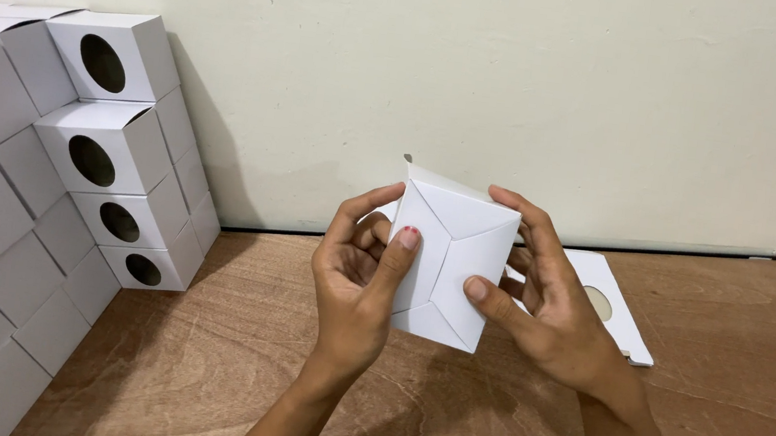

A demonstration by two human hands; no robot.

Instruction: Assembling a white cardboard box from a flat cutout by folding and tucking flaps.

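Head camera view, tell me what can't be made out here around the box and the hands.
- White box: only its folded flap face shows; its other faces turn away.
- Flat cut cardboard on the wooden table: mostly hidden behind the right hand and the box.
- Left hand: its fingertips curl out of sight behind the box.
- Stack of boxes: cut off by the left and bottom edges, so its extent is unknown.
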